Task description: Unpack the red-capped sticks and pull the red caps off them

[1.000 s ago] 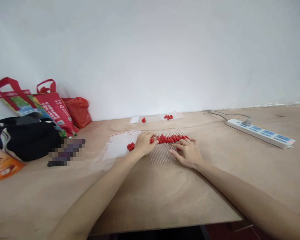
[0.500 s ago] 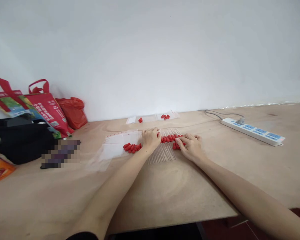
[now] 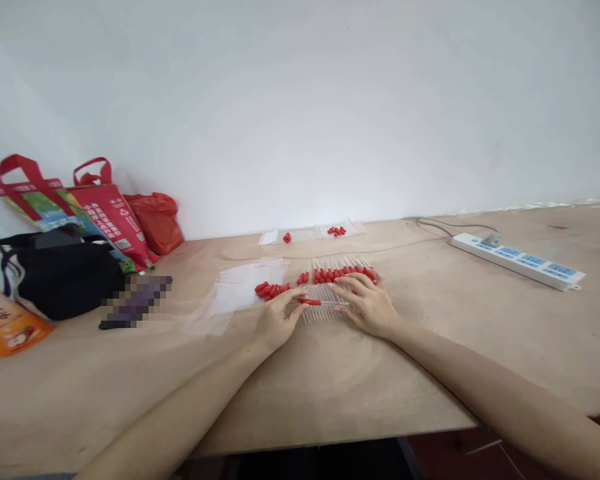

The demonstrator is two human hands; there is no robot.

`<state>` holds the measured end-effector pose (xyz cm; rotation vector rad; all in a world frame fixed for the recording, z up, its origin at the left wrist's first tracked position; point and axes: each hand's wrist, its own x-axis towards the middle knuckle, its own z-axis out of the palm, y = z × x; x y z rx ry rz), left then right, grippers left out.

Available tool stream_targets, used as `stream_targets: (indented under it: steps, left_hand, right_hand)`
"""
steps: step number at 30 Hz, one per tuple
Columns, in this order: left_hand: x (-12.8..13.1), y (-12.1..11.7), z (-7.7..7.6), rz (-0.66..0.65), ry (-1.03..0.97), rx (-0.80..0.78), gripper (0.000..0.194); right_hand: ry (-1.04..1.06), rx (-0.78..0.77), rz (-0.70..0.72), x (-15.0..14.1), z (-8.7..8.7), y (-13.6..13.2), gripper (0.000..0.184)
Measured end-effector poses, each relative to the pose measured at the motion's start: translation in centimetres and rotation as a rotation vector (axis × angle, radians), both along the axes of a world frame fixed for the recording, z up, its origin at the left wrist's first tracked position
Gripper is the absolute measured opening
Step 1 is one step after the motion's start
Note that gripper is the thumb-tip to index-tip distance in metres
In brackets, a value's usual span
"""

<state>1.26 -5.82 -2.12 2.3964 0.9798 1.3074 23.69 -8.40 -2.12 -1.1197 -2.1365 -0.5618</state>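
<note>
Between the finger and thumb of my left hand (image 3: pixel 281 317) is a small red bulb-shaped cap (image 3: pixel 311 303). A thin, clear stick or tube (image 3: pixel 331 304) runs from that cap to my right hand (image 3: pixel 367 303), whose thumb and fingers close on its other end. Beneath and behind both hands lies a row of thin pale tubes (image 3: pixel 317 313). Several red caps (image 3: pixel 330 275) sit along the middle of this row, partly covered by my right fingers. Left of it, a loose pile of red caps (image 3: pixel 270 291) rests on a clear zip bag (image 3: pixel 240 293).
Two small zip bags with red caps (image 3: pixel 337 231) lie near the wall. A white power strip (image 3: pixel 517 260) stands at the right. Red shopping bags (image 3: pixel 105 220), a black cloth bag (image 3: pixel 70 273), an orange pouch (image 3: pixel 17 327) and a blurred dark object (image 3: pixel 137 301) are at the left.
My left hand has come off the row toward me and now grips a red cap. My right hand has shifted slightly left and holds the thin tube. The view has turned slightly left.
</note>
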Motion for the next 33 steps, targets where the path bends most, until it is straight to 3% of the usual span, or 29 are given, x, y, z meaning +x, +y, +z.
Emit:
stream_targets:
  steps: [5,10,16,22,33]
  left_hand:
    - [0.8,-0.4,0.2,-0.038,0.063,0.071,0.016]
    - [1.1,-0.5,0.4,-0.06,0.218,0.235,0.026]
    - [1.3,0.2,0.1,-0.07,0.271,0.376,0.015]
    - [0.9,0.2,0.3,-0.07,0.372,0.405,0.017]
    - [0.8,-0.4,0.6,-0.104,0.377,0.492,0.019]
  right_hand:
    - [-0.002,0.036,0.037,-0.5,-0.3,0.0,0.018]
    - [0.025,0.053,0.059,-0.9,-0.2,-0.5,0.02]
    - [0.013,0.091,0.136,-0.9,-0.3,-0.6,0.02]
    - [-0.008,0.106,0.124,-0.8,-0.2,-0.7,0.02]
    - [-0.021,0.226,0.168,-1.0,-0.1,-0.7,0.014]
